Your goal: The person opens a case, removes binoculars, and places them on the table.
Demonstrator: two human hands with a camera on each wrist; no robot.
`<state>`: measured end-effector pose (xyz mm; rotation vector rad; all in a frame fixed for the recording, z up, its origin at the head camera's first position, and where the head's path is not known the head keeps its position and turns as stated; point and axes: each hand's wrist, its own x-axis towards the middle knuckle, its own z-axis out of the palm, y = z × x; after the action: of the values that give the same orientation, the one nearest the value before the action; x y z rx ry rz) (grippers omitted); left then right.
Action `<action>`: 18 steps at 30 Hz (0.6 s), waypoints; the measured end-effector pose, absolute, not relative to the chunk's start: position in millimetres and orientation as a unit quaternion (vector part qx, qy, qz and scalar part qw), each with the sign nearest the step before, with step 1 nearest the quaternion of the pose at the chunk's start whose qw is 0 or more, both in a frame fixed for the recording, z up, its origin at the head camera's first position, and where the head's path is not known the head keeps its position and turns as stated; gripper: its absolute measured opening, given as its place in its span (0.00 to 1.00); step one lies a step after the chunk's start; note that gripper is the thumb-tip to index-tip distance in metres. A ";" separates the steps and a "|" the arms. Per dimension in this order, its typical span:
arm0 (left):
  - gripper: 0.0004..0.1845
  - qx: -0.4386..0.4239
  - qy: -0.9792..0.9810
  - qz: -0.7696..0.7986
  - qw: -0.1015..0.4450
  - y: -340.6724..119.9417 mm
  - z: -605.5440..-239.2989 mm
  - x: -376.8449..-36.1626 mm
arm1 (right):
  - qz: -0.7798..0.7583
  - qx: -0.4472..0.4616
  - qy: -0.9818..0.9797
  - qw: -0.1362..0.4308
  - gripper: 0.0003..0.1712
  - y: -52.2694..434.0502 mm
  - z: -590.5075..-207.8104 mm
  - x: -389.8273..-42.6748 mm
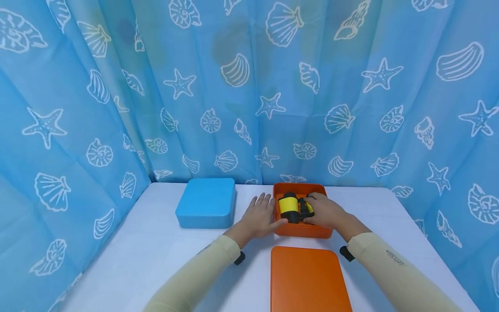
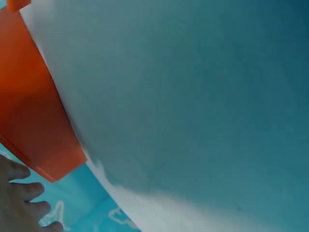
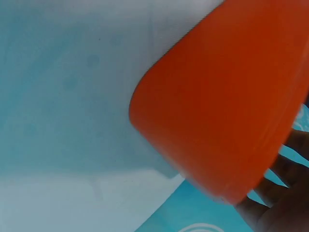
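Observation:
In the head view a pair of black and yellow binoculars (image 1: 289, 205) lies inside an orange box (image 1: 304, 231). My right hand (image 1: 326, 211) reaches in from the right and grips the right barrel, hiding most of it. My left hand (image 1: 259, 216) is at the box's left side with its fingers straight and spread, the thumb pointing right across the front left corner of the rim. The left wrist view shows those fingertips (image 2: 34, 192) beside the box wall (image 2: 34, 106). In the right wrist view, my fingers (image 3: 285, 186) reach past the box's rim.
An orange lid (image 1: 308, 277) lies flat on the white table (image 1: 128, 260), in front of the box. To the left stands a closed light-blue box (image 1: 206, 201). A blue curtain (image 1: 249, 99) with white shell and starfish prints hangs behind and at both sides.

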<state>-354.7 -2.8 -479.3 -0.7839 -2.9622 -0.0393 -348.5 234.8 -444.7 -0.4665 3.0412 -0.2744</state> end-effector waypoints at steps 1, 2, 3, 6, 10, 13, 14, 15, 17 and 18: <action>0.53 -0.253 -0.967 -0.017 0.032 -2.9 -480.8 -355.5 | -0.082 -0.153 0.984 0.028 0.46 233.2 -446.2 -350.9; 0.54 -0.250 -0.968 -0.018 0.027 -2.9 -481.9 -356.2 | -0.076 -0.158 0.984 0.027 0.47 231.9 -447.3 -353.0; 0.55 -0.249 -0.968 -0.020 0.024 -2.9 -482.6 -356.6 | -0.069 -0.160 0.984 0.027 0.48 230.9 -448.5 -355.2; 0.56 -0.251 -0.968 -0.024 0.020 -1.7 -484.6 -357.3 | -0.052 -0.167 0.984 0.029 0.51 229.5 -451.3 -360.8; 0.56 -0.258 -0.966 -0.023 0.016 -2.4 -485.5 -356.9 | -0.025 -0.170 0.984 0.038 0.54 225.8 -454.7 -367.9; 0.56 -0.262 -0.965 -0.021 0.010 -3.6 -484.9 -356.2 | -0.002 -0.164 0.985 0.048 0.56 221.8 -454.5 -373.2; 0.56 -0.263 -0.965 -0.021 0.009 -3.7 -484.5 -356.2 | 0.003 -0.159 0.986 0.055 0.56 220.5 -453.6 -374.9; 0.55 -0.263 -0.964 -0.022 0.006 -3.8 -484.3 -356.2 | 0.008 -0.155 0.986 0.062 0.57 219.7 -452.4 -376.2; 0.54 -0.264 -0.964 -0.027 0.003 -3.6 -484.0 -356.5 | 0.013 -0.148 0.986 0.075 0.57 219.0 -451.0 -379.3; 0.54 -0.264 -0.964 -0.030 0.002 -3.2 -483.9 -356.9 | 0.013 -0.144 0.986 0.082 0.58 218.8 -450.3 -380.4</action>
<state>-356.9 -3.2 -483.9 -0.8282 -3.0249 -0.0938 -380.4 218.8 -450.3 -0.4309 2.9453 0.0396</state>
